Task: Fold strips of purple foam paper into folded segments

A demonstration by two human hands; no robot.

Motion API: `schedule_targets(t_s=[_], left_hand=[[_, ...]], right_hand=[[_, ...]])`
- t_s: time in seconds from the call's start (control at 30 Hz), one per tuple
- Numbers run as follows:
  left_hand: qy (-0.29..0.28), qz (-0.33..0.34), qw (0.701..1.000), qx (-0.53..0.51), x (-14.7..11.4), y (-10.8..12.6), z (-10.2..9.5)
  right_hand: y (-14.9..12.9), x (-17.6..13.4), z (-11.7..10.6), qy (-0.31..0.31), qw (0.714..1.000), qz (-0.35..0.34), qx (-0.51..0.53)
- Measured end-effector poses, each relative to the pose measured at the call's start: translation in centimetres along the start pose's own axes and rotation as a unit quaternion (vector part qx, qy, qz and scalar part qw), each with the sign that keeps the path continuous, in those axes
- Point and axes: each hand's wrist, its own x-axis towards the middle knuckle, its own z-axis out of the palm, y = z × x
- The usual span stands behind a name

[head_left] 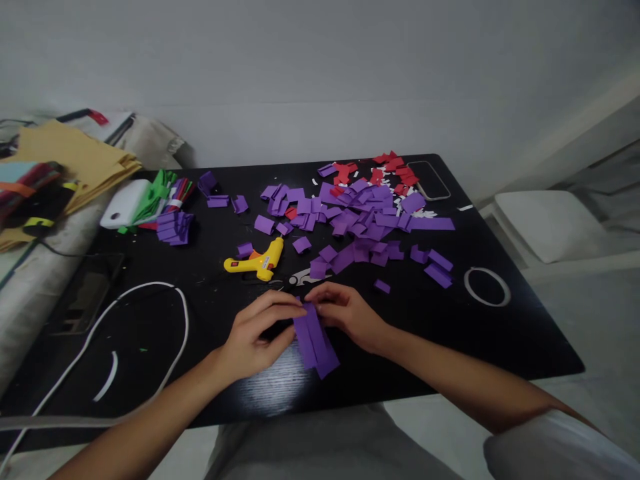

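Note:
Near the table's front edge, purple paper strips [315, 340] lie partly overlapped, their lower ends fanned apart. My left hand [263, 333] grips their left edge near the top, thumb below and fingers above. At the upper right corner, my right hand [345, 313] pinches the same strips with curled fingers. Just beyond my hands are scissors [303, 277], partly covered by purple paper. A yellow glue gun [257, 260] rests on its side, up and left of them.
Loose purple pieces [365, 213] cover the table's back middle, with red scraps [400, 170] behind. A white cable [185, 313] loops at left. Green strips [157, 197] and yellow sheets [70, 160] lie at far left. A tape ring [487, 287] is on the right.

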Motion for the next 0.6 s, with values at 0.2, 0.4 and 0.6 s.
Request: schedule_targets(t_s=[0.2,0.4,0.6], left_hand=[[-0.013,0.007,1.0,0.026,0.0,0.0,0.4],[0.018,-0.003,0.999,0.048,0.0,-0.3,0.4],[0.028,-0.015,0.999,0.042,-0.1,-0.5,0.4]], right_hand=[[-0.3,0.0,0.1,-0.01,0.999,0.015,0.044],[0.1,0.0,-0.2,-0.014,0.997,-0.06,-0.045],[0.7,0.0,-0.5,-0.042,0.988,-0.109,-0.096]])
